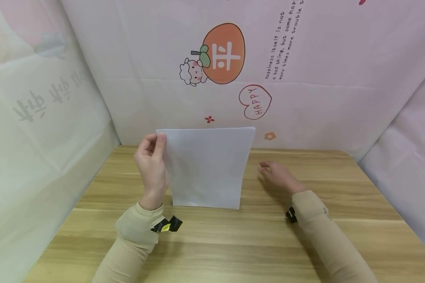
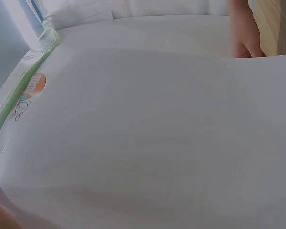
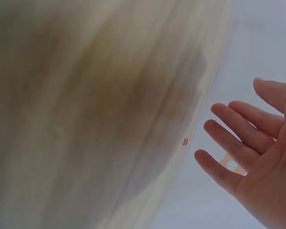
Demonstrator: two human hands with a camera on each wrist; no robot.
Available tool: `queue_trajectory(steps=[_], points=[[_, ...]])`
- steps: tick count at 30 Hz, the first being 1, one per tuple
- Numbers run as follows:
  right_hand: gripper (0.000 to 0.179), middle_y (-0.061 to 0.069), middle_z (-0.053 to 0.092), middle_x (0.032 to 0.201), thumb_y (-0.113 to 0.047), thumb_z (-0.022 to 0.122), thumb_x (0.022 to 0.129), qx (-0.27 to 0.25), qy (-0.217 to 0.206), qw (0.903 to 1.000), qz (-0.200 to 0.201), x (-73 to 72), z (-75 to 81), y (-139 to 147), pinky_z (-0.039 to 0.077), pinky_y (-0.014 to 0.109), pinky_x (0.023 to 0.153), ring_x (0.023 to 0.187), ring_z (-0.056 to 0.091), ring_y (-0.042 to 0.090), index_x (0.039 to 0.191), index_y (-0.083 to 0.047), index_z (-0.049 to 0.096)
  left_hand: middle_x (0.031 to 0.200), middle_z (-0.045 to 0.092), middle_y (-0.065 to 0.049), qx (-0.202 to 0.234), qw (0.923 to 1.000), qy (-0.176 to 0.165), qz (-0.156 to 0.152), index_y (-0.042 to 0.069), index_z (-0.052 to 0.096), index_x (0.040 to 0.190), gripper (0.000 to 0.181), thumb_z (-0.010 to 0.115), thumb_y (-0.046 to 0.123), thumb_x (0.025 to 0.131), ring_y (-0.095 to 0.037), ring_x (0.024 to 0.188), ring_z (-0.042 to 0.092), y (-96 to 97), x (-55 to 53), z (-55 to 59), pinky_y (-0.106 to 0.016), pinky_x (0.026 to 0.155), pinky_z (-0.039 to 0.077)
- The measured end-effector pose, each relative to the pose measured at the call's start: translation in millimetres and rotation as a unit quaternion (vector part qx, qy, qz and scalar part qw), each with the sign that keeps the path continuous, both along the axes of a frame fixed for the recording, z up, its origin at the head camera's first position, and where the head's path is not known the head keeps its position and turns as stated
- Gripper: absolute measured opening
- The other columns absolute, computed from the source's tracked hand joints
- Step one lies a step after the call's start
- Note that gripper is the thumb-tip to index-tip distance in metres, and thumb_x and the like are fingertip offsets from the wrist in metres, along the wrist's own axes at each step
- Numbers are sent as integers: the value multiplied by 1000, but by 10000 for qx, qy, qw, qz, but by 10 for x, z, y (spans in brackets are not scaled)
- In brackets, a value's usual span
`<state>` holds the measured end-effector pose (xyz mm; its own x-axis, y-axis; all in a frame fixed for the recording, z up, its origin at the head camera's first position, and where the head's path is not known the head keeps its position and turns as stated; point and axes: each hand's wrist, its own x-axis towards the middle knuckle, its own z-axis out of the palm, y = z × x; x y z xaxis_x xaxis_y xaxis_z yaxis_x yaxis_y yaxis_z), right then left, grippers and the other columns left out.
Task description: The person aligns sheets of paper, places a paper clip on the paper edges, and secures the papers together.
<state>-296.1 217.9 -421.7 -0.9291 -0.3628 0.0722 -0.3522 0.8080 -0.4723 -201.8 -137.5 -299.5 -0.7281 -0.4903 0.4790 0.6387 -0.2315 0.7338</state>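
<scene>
A plain white sheet of paper point(image 1: 207, 169) stands upright over the table in the head view. My left hand point(image 1: 151, 163) pinches its upper left corner, thumb on the near face. In the left wrist view the paper point(image 2: 148, 133) fills most of the picture, and only a bit of the left hand point(image 2: 2, 212) shows at the lower left. To the right of the paper, my right hand point(image 1: 279, 175) is held over the table with nothing in it. Its fingers are spread and relaxed in the right wrist view, where the right hand point(image 3: 257, 148) shows its palm.
The wood-grain table point(image 1: 212, 251) reaches back to a white printed cloth point(image 1: 156, 86) hanging behind it. More white cloth hangs along the left and right sides. Dark devices sit at both wrists, by the beige sleeves point(image 1: 127, 251).
</scene>
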Motion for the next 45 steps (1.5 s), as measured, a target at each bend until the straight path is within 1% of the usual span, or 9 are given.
queue_trajectory(steps=[8,14,23,32,34,36,38,40,45], points=[[49,24,44,141,-27,42,102,-4,-381,9993,-53,-59,65,44,31,54,107,130,40,43,137,8,41,80,59,0,10,10000,37,-8,10,64,82,7,67,12,88,-14,75,50,1,-10,-6,-21,71,43],[48,29,46,137,-22,44,101,267,-291,9992,-57,-138,50,82,35,55,104,125,44,45,136,11,40,79,58,0,37,10000,42,-38,10,64,81,8,67,11,88,-14,74,49,5,-17,-10,-20,71,43],[49,32,52,128,-22,44,101,500,-279,9983,-134,-235,45,125,39,56,99,118,51,46,134,13,40,79,59,0,22,10000,17,-17,8,64,81,8,68,12,88,-14,75,49,-5,-6,9,-21,71,43],[48,34,52,127,-22,44,101,415,-428,9981,-166,-287,9,177,39,57,99,120,48,48,132,14,42,79,59,1,38,10000,-3,-17,9,63,81,8,67,12,88,-13,75,50,-3,-3,18,-20,70,43],[44,31,57,121,-22,45,101,411,-460,9979,-172,-299,3,192,43,55,94,113,53,45,128,12,48,79,59,1,6,10000,3,-4,9,63,82,8,67,12,88,-13,75,50,-3,-2,19,-20,70,42],[36,25,62,109,-21,46,100,426,-464,9979,-162,-317,-9,202,48,50,86,101,59,38,119,8,54,80,59,1,-6,10000,-2,0,9,63,82,8,67,12,88,-13,75,50,-5,-2,18,-20,70,43],[28,18,64,97,-21,48,99,484,-439,9977,-154,-334,-23,211,49,44,76,88,60,30,108,4,58,80,59,1,-17,10000,-14,5,8,63,82,9,68,13,88,-13,75,50,-9,-3,14,-20,70,43],[25,16,63,92,-21,49,99,532,-421,9976,-148,-347,-34,215,48,41,73,83,59,27,103,2,58,80,59,1,-24,10000,-32,4,7,63,83,9,68,13,88,-13,75,50,-11,-4,9,-20,70,43],[34,25,62,107,-21,49,99,616,-419,9971,-181,-353,-35,212,48,50,85,99,59,38,115,8,55,80,58,1,-23,10000,-63,2,9,63,82,9,68,14,88,-13,75,50,-17,-4,3,-20,70,43]])
